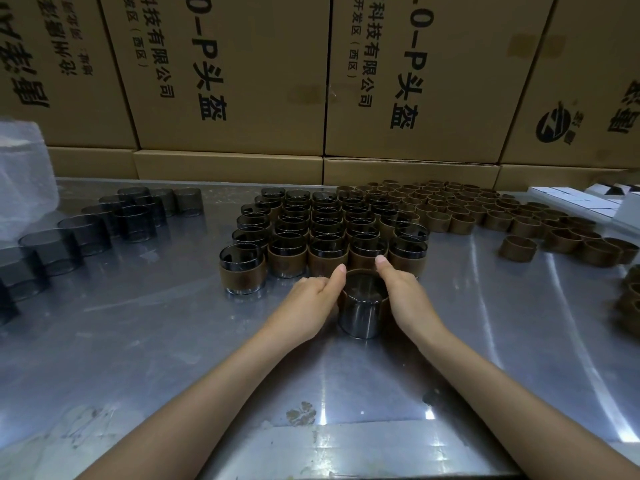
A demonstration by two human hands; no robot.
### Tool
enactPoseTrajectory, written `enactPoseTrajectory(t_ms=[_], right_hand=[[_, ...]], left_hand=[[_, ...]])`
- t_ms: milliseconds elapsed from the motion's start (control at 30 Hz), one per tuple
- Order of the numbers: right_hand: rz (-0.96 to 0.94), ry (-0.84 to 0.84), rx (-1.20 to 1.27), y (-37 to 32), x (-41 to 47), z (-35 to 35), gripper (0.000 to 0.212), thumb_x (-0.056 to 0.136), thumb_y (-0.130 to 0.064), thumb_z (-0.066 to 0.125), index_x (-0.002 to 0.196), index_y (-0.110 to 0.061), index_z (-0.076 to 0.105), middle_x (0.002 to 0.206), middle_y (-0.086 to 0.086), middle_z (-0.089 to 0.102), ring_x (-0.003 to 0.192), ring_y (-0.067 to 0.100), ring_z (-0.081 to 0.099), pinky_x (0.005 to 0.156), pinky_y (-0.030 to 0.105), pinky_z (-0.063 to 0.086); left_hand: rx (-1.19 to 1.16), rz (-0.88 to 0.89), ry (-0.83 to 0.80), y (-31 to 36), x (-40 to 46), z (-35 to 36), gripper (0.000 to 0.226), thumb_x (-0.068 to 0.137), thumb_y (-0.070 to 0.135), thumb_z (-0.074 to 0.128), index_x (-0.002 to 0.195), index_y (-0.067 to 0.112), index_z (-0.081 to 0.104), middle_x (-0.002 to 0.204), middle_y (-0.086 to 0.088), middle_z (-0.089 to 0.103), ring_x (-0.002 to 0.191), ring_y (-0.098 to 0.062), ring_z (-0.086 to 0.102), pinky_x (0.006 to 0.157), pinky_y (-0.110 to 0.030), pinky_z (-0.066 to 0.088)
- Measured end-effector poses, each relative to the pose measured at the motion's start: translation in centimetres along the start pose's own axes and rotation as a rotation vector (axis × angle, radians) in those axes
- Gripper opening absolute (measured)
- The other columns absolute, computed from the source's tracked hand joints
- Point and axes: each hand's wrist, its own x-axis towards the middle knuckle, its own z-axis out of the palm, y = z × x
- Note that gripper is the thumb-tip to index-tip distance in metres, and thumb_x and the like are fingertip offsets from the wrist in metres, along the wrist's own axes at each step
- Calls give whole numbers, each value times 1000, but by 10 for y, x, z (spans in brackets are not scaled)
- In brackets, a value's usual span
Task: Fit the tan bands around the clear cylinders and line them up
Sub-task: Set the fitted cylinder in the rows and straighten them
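Both hands, the left hand (313, 299) and the right hand (403, 296), clasp one cylinder (362, 315) that stands on the table (173, 341) near its middle, just in front of the finished block (325, 230). Fingers curl round its sides with the thumbs straight along its rim; a band (360, 273) shows at the top. To do this well, I judge: push the band down evenly on both sides, keeping it level, then set the cylinder flush in the front row. Spare bands (485, 213) lie toward the far right edge, bare cylinders (104, 223) toward the left.

A packing workshop: stacked printed cartons (235, 74) behind a steel worktable (138, 341) covered with rows of banded cylinders (325, 223).
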Motion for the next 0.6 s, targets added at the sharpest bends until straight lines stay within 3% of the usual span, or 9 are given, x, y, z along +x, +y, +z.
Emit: enactPoseTrajectory(t_ms=[100, 167, 233, 300, 367, 400, 500, 533, 600], right_hand=[[-63, 2, -68, 2, -2, 2, 60, 100, -52, 23, 82, -23, 72, 94, -4, 72, 98, 12, 59, 89, 31, 37], [-105, 9, -23, 2, -4, 3, 61, 101, -50, 23, 71, -25, 71, 81, -7, 72, 92, 10, 62, 85, 30, 40], [-154, 35, 71, 3, -5, 3, 59, 101, -47, 26, 67, -25, 70, 77, -4, 71, 87, 12, 64, 83, 31, 44], [-209, 53, 175, 3, -6, 4, 54, 101, -45, 30, 69, -27, 69, 80, -1, 71, 86, 14, 65, 82, 32, 46], [-266, 55, 207, 3, -6, 5, 50, 98, -52, 30, 77, -25, 67, 83, -2, 69, 87, 13, 65, 82, 32, 48], [-272, 49, 178, 3, -6, 4, 51, 95, -58, 29, 83, -23, 64, 84, -4, 68, 87, 12, 64, 83, 34, 50], [-113, -70, 165, -1, -3, -3, 59, 79, -72, 38, 102, -22, 60, 93, -6, 68, 89, 10, 67, 82, 37, 56], [-32, -182, 214, -4, -1, -6, 57, 77, -71, 44, 105, -24, 62, 96, -6, 70, 90, 10, 69, 78, 34, 57], [58, -408, 296, -8, 0, -15, 46, 77, -61, 54, 105, -28, 69, 102, -1, 73, 94, 11, 70, 74, 25, 55]], left_hand=[[-6, 15, -11, -4, -2, -3, 69, 98, 57, 21, 86, 3, 63, 82, -6, 63, 101, -23, 55, 96, -37, 39], [-24, 43, -66, -6, -3, -4, 81, 91, 66, 19, 93, 0, 66, 91, -13, 68, 99, -24, 60, 94, -32, 42], [-78, 96, -135, -7, -5, -4, 86, 84, 75, 16, 103, 12, 70, 99, -4, 71, 101, -13, 63, 93, -23, 41], [-186, 180, -179, -6, -7, -3, 71, 85, 76, 17, 117, 35, 66, 116, 17, 67, 114, 4, 55, 99, -13, 38], [-312, 223, -200, -3, -6, -5, 55, 91, 67, 25, 119, 39, 63, 118, 21, 66, 115, 6, 55, 95, -9, 40], [-373, 228, -189, -3, -4, -4, 49, 92, 61, 31, 118, 35, 64, 117, 17, 67, 114, 2, 58, 95, -14, 44], [-606, 178, -159, -2, -1, -4, 47, 89, 50, 49, 117, 16, 66, 116, -7, 69, 114, -24, 63, 99, -47, 48], [-687, 140, -162, -2, 0, -5, 49, 87, 50, 54, 117, 14, 66, 117, -11, 68, 113, -27, 63, 98, -52, 49], [-788, 89, -176, -4, 1, -8, 49, 82, 52, 62, 115, 17, 68, 118, -11, 68, 113, -26, 63, 94, -44, 52]])
